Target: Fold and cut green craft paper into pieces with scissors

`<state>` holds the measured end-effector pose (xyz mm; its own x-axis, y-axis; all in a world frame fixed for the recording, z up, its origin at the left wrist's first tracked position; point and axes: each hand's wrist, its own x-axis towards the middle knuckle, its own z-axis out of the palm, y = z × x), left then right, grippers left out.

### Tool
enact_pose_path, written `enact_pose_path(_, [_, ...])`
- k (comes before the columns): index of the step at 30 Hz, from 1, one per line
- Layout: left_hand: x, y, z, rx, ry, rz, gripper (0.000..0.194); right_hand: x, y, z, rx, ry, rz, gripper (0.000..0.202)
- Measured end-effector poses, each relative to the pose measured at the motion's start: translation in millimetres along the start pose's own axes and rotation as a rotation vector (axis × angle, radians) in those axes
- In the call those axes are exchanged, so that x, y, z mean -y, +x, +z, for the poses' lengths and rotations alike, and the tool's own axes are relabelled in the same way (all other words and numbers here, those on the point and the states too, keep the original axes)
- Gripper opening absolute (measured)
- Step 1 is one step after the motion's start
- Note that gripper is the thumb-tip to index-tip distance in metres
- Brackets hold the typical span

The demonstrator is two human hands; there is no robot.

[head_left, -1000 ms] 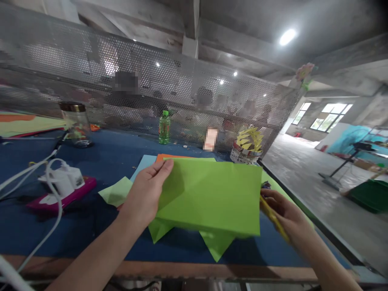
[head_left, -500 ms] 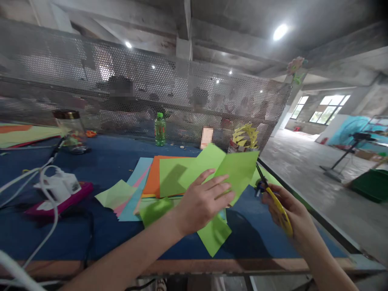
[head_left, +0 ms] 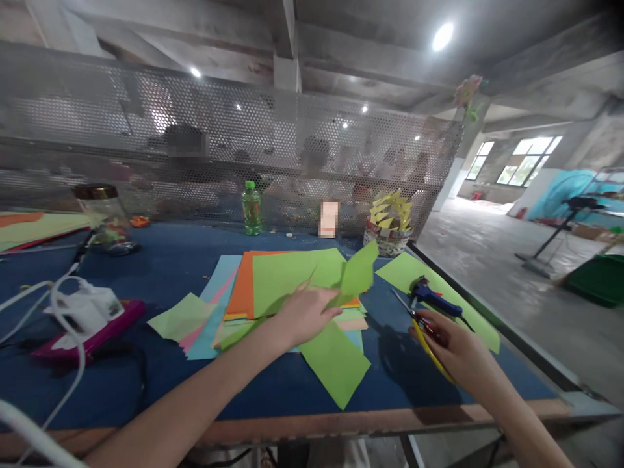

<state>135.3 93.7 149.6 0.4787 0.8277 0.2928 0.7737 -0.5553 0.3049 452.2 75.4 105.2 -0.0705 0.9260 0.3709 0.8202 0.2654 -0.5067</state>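
Observation:
My left hand [head_left: 312,313] is over the stack of coloured sheets, its fingers closed on a green paper piece [head_left: 359,273] that rises to the right of the fingertips. Below that hand a green square [head_left: 338,367] lies on the blue table. My right hand [head_left: 439,341] holds yellow-handled scissors [head_left: 431,357], their dark blades pointing up and left. Just beyond the scissors a blue glue gun [head_left: 436,299] rests on a long green sheet [head_left: 475,322]. Orange paper [head_left: 242,292] and light blue paper [head_left: 202,348] show at the stack's left side.
A green bottle [head_left: 252,211], a basket with yellow paper strips [head_left: 389,237] and a glass jar [head_left: 107,224] stand along the back by a mesh screen [head_left: 234,149]. White plugs sit on a magenta power strip [head_left: 131,312] at left. People are visible behind the mesh.
My left hand has lowered toward the stack, and the green paper it holds is now upright and looks narrower. My right hand has moved slightly left and down with the scissors, uncovering the glue gun.

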Motion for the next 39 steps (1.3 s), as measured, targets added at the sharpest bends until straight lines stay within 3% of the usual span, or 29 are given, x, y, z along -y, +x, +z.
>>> enact_pose_path(2, [-6, -11, -12.5, -0.063, -0.144, -0.075, 0.042, 0, -4, 1, 0.042, -0.185, -0.034, 0.033])
enact_pose_path(4, [-19, -26, -31.7, -0.182, -0.390, -0.124, 0.035, -2, -6, 5, 0.051, -0.323, -0.061, 0.033])
enact_pose_path(7, [-43, -51, -64.7, -0.229, -0.713, -0.132, 0.027, -6, -8, 13, 0.029, -0.450, -0.071, 0.034])
enact_pose_path(11, [-55, -71, -85.3, -0.284, -0.773, -0.073, 0.018, -7, -8, 21, 0.028, -0.501, -0.091, 0.035])
enact_pose_path(14, [-38, -74, -73.2, -0.257, -0.599, -0.143, 0.019, -4, -7, 23, 0.030, -0.494, -0.095, 0.035])
enact_pose_path(17, [-15, -74, -46.7, -0.123, -0.335, -0.241, 0.023, -1, -6, 23, 0.041, -0.487, -0.074, 0.035])
enact_pose_path(19, [-6, -77, -27.4, -0.012, -0.179, -0.191, 0.024, 0, -6, 23, 0.045, -0.487, -0.063, 0.036])
enact_pose_path(23, [-6, -84, 0.7, 0.200, -0.017, -0.102, 0.054, -2, -4, 24, 0.076, -0.464, -0.068, 0.035])
enact_pose_path(26, [-12, -88, 7.6, 0.290, 0.062, -0.073, 0.057, -3, -4, 23, 0.080, -0.462, -0.057, 0.036])
enact_pose_path(29, [-14, -91, 5.9, 0.265, 0.117, -0.054, 0.049, -4, -5, 22, 0.062, -0.464, -0.058, 0.036])
enact_pose_path(35, [-2, -91, -1.8, -0.035, 0.219, -0.168, 0.034, -14, -5, 16, 0.060, -0.446, -0.067, 0.038])
enact_pose_path(39, [16, -101, -5.2, -0.120, 0.274, -0.244, 0.030, -12, -8, 9, 0.076, -0.387, -0.150, 0.037])
